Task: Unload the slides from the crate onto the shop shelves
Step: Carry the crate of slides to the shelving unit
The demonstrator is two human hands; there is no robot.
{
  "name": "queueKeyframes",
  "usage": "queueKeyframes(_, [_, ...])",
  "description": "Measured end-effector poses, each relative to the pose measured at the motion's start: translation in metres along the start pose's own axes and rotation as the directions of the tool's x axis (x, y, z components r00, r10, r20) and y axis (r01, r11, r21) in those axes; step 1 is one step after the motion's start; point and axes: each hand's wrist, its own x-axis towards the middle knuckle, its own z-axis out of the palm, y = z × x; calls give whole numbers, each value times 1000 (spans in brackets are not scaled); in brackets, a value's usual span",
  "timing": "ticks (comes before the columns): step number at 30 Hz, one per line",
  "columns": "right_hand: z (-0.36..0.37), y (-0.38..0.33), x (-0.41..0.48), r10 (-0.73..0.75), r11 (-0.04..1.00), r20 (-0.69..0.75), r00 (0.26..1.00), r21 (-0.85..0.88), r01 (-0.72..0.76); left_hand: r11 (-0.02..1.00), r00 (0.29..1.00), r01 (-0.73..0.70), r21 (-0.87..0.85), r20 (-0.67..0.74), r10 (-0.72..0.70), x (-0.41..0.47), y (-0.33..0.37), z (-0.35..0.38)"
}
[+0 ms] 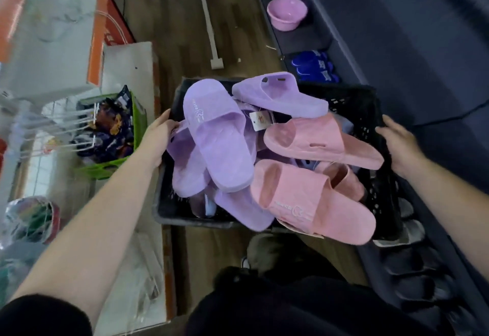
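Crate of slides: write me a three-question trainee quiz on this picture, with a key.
1. True or false: the left hand and the right hand each grip a side of the black crate.
2. Which colours are the slides in the crate? A) purple and pink B) green and yellow C) black and white
3. What stands on the dark shelf, farther off than the blue slippers?
Key: 1 true; 2 A; 3 a pink basin.
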Motion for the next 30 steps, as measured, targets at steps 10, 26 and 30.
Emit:
queueKeyframes(10, [129, -67, 148, 44, 998, -56, 997, -46, -46, 992, 996, 51, 114, 66, -59, 228, 88, 6])
queueKeyframes(26, [234, -92, 290, 249, 966, -296, 922, 150, -212, 945, 893, -60, 322, 440, -93, 533, 244, 96])
queueKeyframes(30, [262, -109, 291, 305, 937, -426, 852, 295, -188, 907, 835, -176, 383, 546, -69, 576, 283, 151])
